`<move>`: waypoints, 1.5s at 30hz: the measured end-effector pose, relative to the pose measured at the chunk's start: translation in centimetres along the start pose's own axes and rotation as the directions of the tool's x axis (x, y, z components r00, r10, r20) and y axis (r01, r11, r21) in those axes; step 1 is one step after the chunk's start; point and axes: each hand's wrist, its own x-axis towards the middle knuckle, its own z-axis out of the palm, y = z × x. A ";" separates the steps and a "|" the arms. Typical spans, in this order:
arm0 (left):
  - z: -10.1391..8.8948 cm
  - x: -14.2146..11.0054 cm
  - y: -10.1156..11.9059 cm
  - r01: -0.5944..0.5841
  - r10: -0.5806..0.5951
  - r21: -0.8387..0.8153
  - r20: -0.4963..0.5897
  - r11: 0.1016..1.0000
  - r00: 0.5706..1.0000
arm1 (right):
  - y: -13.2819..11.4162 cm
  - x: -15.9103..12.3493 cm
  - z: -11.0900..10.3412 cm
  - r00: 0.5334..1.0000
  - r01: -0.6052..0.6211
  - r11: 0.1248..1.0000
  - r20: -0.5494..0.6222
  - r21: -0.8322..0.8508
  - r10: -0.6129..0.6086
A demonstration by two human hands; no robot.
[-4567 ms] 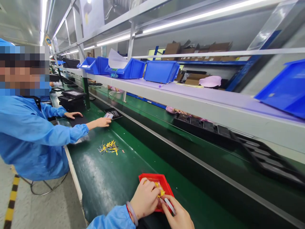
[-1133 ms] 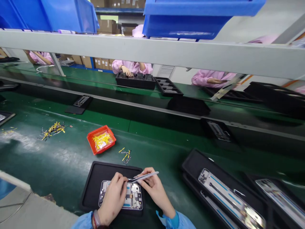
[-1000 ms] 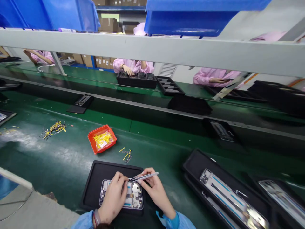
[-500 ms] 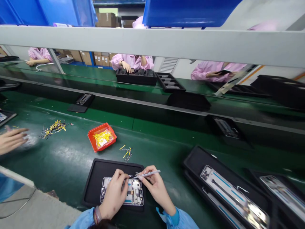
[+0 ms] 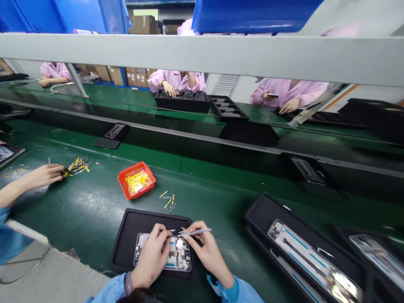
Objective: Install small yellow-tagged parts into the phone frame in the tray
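Observation:
An opened smartphone body (image 5: 162,252) lies face up in a black tray (image 5: 126,227), showing its internal board and a strip of blue tape. My left hand (image 5: 151,255) rests on the phone's left side with its fingers curled, and a tiny dark tip shows at the fingertips. In my right hand (image 5: 208,254), steel tweezers (image 5: 196,232) are pinched, their tips pointing left toward my left fingers, just above the phone. Part of the phone's interior is hidden under my hands.
A red tray (image 5: 136,181) holds yellow pieces, with loose bits (image 5: 168,202) beside it. A co-worker's hand (image 5: 44,176) reaches a yellow pile (image 5: 75,166). Black trays with long phone parts (image 5: 303,248) lie right. A grey shelf rail (image 5: 202,54) crosses above the belt, with co-workers beyond.
My view has swung from along the line to across it. My hands moved from the red tray to the phone. A co-worker's hand has come in from the left to the yellow pile.

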 end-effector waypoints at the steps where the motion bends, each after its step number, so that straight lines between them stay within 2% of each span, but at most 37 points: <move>1: 0.0 -0.1 -0.2 -0.033 0.033 0.041 0.001 0.999 0.999 | 0.0 0.0 0.0 1.000 0.004 1.000 0.001 -0.007 -0.004; 6: 0.4 -0.8 -1.2 -0.262 0.282 0.323 -0.017 0.909 0.959 | 0.0 0.1 0.0 1.000 -0.011 1.000 0.017 0.010 0.011; 10: 0.5 -1.2 -1.5 -0.327 0.376 0.432 -0.031 0.840 0.926 | 0.0 0.1 -0.1 0.999 -0.018 0.999 0.045 0.035 0.016; 21: 0.1 -1.4 -1.4 -0.394 0.454 0.493 -0.003 0.776 0.891 | 0.1 0.0 0.1 0.999 -0.020 0.998 0.044 0.062 0.017; 27: 0.3 -1.3 -1.5 -0.398 0.473 0.495 -0.029 0.772 0.881 | -0.1 0.0 0.0 0.999 -0.012 0.999 0.053 0.052 0.010; 32: 0.6 -1.2 -1.5 -0.406 0.507 0.534 -0.051 0.742 0.860 | -0.3 -0.3 0.2 0.996 0.078 0.995 0.042 -0.059 -0.076; 36: 0.6 -1.0 -1.3 -0.451 0.551 0.608 0.028 0.653 0.834 | -0.5 -0.4 0.6 0.977 0.202 0.963 0.105 -0.176 -0.186; 39: 0.6 -1.0 -1.0 -0.459 0.557 0.635 0.053 0.622 0.829 | -0.6 -0.5 0.8 0.970 0.219 0.959 0.147 -0.180 -0.194; 41: 0.6 -1.2 -0.7 -0.434 0.537 0.639 0.038 0.635 0.843 | -0.8 -0.6 0.7 0.976 0.207 0.967 0.096 -0.151 -0.194; 43: 0.6 -1.5 -0.4 -0.416 0.513 0.632 0.034 0.653 0.857 | -1.0 -0.7 0.3 0.976 0.211 0.974 -0.047 -0.077 -0.215; 45: 0.6 -1.6 -0.2 -0.421 0.498 0.622 0.057 0.661 0.865 | -1.2 -0.7 -0.1 0.948 0.236 0.972 -0.222 0.008 -0.228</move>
